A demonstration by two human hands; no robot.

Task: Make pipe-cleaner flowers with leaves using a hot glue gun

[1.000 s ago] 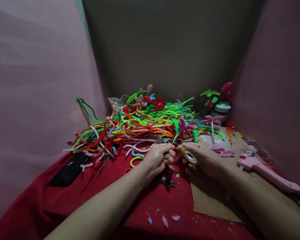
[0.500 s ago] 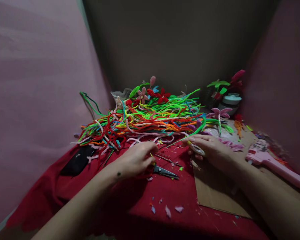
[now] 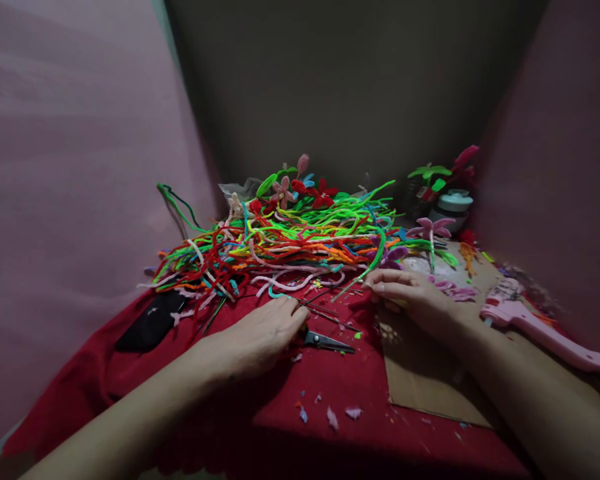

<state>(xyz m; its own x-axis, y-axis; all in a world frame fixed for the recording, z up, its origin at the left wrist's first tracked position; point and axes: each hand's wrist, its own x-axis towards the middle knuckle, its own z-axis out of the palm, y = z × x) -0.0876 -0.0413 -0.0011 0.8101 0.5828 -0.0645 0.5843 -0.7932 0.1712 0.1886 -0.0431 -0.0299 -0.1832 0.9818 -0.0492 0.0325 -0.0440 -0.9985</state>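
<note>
My left hand [image 3: 263, 333] lies palm down on the red cloth [image 3: 130, 393], fingers curled over the handles of small scissors [image 3: 327, 343] whose blades point right. My right hand [image 3: 413, 297] rests at the cardboard's [image 3: 425, 390] far edge, fingers pressed together over a tape roll of which only a pale edge shows. Its fingertips touch the green stem [image 3: 367, 267] of a purple pipe-cleaner flower [image 3: 393, 253]. Behind both hands spreads a pile of colourful pipe cleaners [image 3: 290, 243].
A pink glue gun [image 3: 540, 333] lies at the right, a white-lidded jar [image 3: 455, 200] and finished flowers [image 3: 433, 227] at the back right. A black object [image 3: 150, 327] sits left on the cloth. Paper scraps [image 3: 340, 417] litter the front. Walls close in on three sides.
My left hand let go of the flower stem, dropped to the cloth and closed over the scissors. My right hand lowered the flower and tape toward the cardboard. The view shifted slightly.
</note>
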